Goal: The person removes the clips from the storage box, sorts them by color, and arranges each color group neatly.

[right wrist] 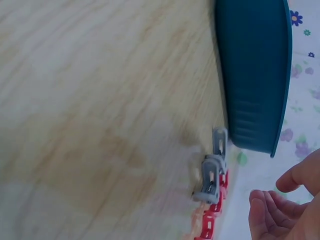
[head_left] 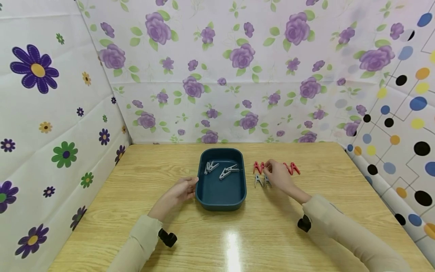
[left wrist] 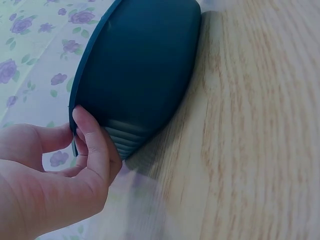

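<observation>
A dark teal plastic bin sits on the wooden table with several grey clothespins lying inside. My left hand pinches the bin's left rim between thumb and fingers; the left wrist view shows the thumb on the rim and the fingers against the outer wall. Right of the bin, my right hand hovers over a row of red clothespins and two grey clothespins. In the right wrist view its thumb and fingers stand apart with nothing between them. It hides part of the red row.
The wooden table meets a flowered cloth at the back. Patterned cloths hang at the left and right too. A black wrist camera is strapped to the left sleeve.
</observation>
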A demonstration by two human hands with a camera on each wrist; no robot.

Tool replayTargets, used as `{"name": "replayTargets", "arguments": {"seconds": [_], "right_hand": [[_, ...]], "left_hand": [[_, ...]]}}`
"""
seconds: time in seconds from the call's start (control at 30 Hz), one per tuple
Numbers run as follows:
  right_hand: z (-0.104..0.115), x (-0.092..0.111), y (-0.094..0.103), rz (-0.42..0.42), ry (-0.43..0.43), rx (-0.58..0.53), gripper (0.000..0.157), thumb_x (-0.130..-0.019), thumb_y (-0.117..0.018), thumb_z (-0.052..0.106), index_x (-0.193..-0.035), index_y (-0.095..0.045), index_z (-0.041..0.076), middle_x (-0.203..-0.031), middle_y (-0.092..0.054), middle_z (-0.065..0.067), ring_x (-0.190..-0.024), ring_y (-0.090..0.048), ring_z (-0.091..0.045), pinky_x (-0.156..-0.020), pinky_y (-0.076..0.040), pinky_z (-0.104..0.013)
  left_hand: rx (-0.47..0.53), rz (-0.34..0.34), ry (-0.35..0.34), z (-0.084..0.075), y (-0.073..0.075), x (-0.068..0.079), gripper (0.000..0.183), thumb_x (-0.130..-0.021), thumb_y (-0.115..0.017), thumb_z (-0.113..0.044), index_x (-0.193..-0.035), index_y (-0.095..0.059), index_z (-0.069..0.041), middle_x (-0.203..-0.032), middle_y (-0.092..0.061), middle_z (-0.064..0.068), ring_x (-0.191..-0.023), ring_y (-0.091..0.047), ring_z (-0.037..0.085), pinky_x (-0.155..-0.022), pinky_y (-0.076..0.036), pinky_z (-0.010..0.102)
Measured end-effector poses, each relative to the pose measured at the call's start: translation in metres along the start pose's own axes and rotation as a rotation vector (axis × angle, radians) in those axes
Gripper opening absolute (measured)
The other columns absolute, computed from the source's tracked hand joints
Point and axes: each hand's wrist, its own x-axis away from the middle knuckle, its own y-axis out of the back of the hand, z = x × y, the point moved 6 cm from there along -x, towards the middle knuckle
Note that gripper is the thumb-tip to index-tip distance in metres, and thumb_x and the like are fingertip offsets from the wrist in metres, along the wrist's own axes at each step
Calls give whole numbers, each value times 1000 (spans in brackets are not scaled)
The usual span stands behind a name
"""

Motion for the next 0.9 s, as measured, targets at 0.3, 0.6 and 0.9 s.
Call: {"name": "replayTargets", "arguments": {"seconds": [0.3, 0.6, 0.9], "right_hand": [[12, -13, -5, 31, -33, 30, 14, -96, -54, 12, -99, -63, 2, -77, -65, -9, -55, -52, -11, -50, -43, -26], [25, -25, -10, 21, -30, 25, 15, -94, -53, 13, -101, -63, 4, -81, -66, -9, -59, -53, -13, -52, -43, -27], [40, -38, -18, 54, -15, 1, 16, -93, -53, 13, -102, -63, 4, -83, -67, -8, -60, -56, -12, -59, -47, -29]], "left_hand": [[7, 8, 3, -1, 0, 1, 44, -104, -46, -19, -138, -38, 6, -81, -61, -3, -70, -56, 7, -63, -49, 20], [-13, 17, 9, -1, 0, 1, 45, -104, -44, -20, -141, -38, 5, -83, -61, -3, -71, -57, 7, -64, -49, 20], [-19, 17, -1, 0, 0, 0, 44, -104, -45, -21, -140, -40, 5, -84, -61, -1, -72, -57, 8, -64, -49, 21]]}}
